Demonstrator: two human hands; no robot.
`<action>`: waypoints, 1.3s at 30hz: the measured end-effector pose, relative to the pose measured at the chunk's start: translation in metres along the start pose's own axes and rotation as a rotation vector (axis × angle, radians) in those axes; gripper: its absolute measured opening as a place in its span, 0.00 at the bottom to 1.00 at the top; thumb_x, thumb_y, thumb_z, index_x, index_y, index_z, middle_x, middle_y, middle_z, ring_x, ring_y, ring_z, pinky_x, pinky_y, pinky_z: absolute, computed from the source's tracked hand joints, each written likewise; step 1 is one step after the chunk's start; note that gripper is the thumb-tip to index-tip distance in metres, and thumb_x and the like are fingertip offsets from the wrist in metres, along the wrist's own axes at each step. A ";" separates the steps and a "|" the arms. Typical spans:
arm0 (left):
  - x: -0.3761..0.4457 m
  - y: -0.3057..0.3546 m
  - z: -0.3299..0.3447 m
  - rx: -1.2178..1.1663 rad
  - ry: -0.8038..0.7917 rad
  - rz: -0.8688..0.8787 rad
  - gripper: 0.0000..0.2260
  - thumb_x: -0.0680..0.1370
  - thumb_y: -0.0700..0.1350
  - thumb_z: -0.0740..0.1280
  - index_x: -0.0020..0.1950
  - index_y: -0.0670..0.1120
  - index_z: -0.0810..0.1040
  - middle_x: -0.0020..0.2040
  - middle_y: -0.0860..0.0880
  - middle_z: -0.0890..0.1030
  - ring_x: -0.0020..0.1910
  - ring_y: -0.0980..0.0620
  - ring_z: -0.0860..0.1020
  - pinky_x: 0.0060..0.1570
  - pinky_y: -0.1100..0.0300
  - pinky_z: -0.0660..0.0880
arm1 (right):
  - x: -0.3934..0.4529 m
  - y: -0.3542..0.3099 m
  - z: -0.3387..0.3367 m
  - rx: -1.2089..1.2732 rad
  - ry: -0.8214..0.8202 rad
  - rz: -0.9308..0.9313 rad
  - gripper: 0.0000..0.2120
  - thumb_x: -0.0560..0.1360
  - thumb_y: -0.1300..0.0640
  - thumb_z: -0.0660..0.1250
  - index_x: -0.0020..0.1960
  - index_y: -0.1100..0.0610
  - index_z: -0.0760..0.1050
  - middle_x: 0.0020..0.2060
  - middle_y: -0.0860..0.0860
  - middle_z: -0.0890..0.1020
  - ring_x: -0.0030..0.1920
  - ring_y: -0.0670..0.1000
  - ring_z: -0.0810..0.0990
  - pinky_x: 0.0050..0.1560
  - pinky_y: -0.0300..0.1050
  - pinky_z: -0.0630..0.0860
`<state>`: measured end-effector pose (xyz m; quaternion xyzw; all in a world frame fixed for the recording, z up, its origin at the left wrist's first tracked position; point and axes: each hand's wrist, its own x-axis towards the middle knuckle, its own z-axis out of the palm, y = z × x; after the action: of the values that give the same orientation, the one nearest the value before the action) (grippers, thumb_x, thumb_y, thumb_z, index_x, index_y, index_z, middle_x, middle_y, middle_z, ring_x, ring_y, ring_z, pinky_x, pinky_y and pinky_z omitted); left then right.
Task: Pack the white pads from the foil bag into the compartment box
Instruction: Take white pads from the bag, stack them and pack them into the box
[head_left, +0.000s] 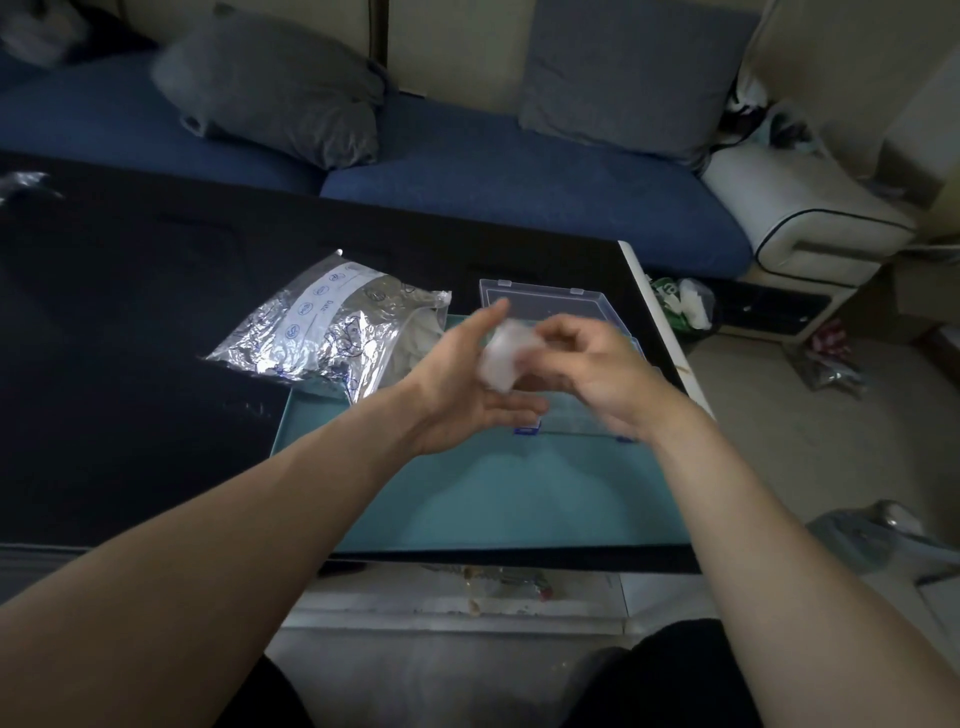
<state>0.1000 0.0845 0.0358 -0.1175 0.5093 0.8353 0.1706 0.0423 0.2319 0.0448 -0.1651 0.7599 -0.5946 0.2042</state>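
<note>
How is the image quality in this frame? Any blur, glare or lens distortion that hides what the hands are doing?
Head view: dim room; motion blur smears the right hand and the white pad it pinches, so finger detail is lost; the left hand is sharper, palm open; the foil bag throws bright glare; wide-angle bending curves the table edges; the compartment box is partly hidden.

Right hand (587, 374) pinching white pad (501, 358), left hand (467, 379) open beneath

Dim, soft indoor light, wide-angle view.
Glare glinted off the foil bag (332, 327) at 10 o'clock; the right hand (597, 371) was motion-blurred; edges bowed.
</note>
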 end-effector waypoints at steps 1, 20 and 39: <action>0.004 -0.001 -0.002 -0.012 0.138 0.014 0.21 0.82 0.58 0.58 0.56 0.40 0.77 0.42 0.41 0.80 0.34 0.44 0.81 0.37 0.55 0.80 | 0.008 0.005 -0.008 0.094 0.105 0.004 0.07 0.76 0.67 0.71 0.51 0.59 0.77 0.44 0.54 0.84 0.42 0.51 0.84 0.48 0.46 0.83; 0.028 -0.036 -0.039 1.368 0.231 0.475 0.09 0.79 0.45 0.65 0.55 0.46 0.81 0.54 0.45 0.78 0.49 0.48 0.77 0.53 0.54 0.75 | 0.093 0.036 0.005 -0.670 0.251 0.201 0.10 0.79 0.58 0.69 0.58 0.60 0.83 0.58 0.55 0.84 0.60 0.56 0.81 0.57 0.44 0.73; 0.003 0.020 -0.048 1.279 0.652 0.897 0.06 0.74 0.43 0.65 0.47 0.45 0.81 0.42 0.48 0.82 0.41 0.46 0.80 0.40 0.53 0.76 | 0.079 0.016 0.012 -0.780 0.348 -0.119 0.09 0.79 0.64 0.64 0.43 0.59 0.82 0.39 0.49 0.83 0.39 0.43 0.80 0.41 0.35 0.75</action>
<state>0.0898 0.0341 0.0294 -0.0201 0.9061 0.2991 -0.2987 -0.0203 0.1865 0.0179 -0.1707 0.9401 -0.2924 -0.0394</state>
